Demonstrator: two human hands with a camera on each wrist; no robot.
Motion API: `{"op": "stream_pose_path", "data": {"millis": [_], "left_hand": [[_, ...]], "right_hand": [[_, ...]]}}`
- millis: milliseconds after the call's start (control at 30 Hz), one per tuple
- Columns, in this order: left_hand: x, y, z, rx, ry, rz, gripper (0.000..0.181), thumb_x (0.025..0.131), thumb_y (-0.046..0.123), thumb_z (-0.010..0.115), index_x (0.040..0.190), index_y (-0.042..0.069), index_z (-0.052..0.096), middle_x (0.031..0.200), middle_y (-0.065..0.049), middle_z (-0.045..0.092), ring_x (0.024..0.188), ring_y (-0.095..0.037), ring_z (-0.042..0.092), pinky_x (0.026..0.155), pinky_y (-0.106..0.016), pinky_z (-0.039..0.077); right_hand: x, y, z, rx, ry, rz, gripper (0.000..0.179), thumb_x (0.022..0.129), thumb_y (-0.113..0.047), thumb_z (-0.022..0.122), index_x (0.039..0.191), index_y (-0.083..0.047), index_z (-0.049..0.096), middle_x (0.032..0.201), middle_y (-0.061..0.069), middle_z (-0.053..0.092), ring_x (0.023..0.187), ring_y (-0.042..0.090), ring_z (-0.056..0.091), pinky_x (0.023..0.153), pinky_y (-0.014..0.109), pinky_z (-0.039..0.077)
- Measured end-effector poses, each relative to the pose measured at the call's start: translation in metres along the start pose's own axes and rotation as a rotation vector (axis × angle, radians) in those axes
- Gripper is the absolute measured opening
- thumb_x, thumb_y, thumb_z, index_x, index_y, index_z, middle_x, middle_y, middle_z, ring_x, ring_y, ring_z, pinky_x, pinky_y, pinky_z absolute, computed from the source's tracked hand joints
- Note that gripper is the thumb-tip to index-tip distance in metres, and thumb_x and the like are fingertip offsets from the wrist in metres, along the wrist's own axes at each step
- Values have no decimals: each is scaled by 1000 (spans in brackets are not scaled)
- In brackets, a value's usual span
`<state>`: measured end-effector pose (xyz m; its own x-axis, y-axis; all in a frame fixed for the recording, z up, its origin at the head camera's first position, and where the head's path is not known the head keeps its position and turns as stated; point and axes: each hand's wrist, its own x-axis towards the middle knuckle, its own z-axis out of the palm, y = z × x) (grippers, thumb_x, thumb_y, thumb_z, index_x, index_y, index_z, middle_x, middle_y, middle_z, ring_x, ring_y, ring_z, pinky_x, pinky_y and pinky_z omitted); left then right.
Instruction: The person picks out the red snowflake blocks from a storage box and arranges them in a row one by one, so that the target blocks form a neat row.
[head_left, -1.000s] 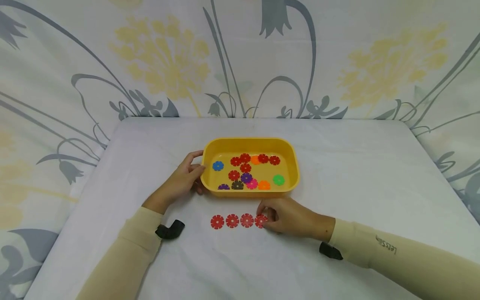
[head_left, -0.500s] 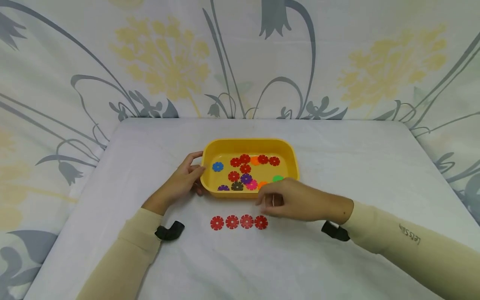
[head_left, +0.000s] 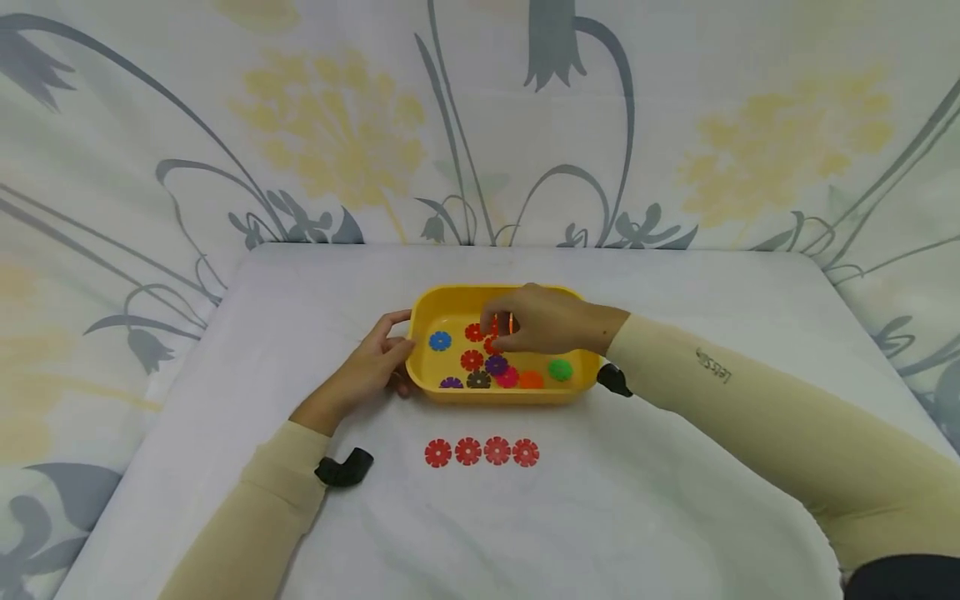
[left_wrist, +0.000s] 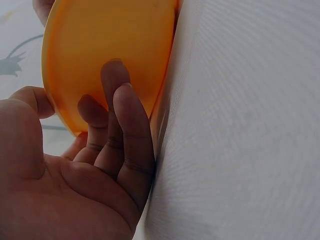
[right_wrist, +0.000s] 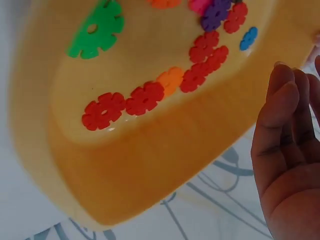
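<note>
As the counter (head_left: 697, 517) bore the yellow tray (head_left: 495, 398), the left hand (head_left: 367, 362) gripped its nine-o'clock rim — seemingly for steadiness — while the right hand (head_left: 536, 321) hung above, narrowly parted, holding nothing visible; four red discs (head_left: 468, 451) lay in a row at six o'clock.

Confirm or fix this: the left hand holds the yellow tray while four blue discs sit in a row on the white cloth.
Not quite: the four discs in the row are red, not blue, as the head view shows. The left hand does hold the yellow tray, and the row sits on the white cloth.
</note>
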<state>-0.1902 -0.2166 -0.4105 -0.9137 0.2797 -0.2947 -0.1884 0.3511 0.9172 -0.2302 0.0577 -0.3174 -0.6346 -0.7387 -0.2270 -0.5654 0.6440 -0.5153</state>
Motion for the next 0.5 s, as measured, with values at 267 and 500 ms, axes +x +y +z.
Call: {"op": "stream_pose_path", "data": {"millis": [267,500], "left_hand": [[0,0,1,4,0,11,55,107,29,43,156,28,19,115,-17,65,75,-27,66,73,-34,60],[0,-1,-1,-3,-6,15,54,108,28,42,157,26,19,116,-18,65,74,-26,66,72,-33,60]], "right_hand": [[38,8,9,-4,-150,28,26,94,-21,70,118,-11,66,96,2,66,84,18,59,76,24,53],[57,15,17,28,-224,55,26,93,-22,72,116,-14,66,94,3,62,83,16,57,76,23,50]]}}
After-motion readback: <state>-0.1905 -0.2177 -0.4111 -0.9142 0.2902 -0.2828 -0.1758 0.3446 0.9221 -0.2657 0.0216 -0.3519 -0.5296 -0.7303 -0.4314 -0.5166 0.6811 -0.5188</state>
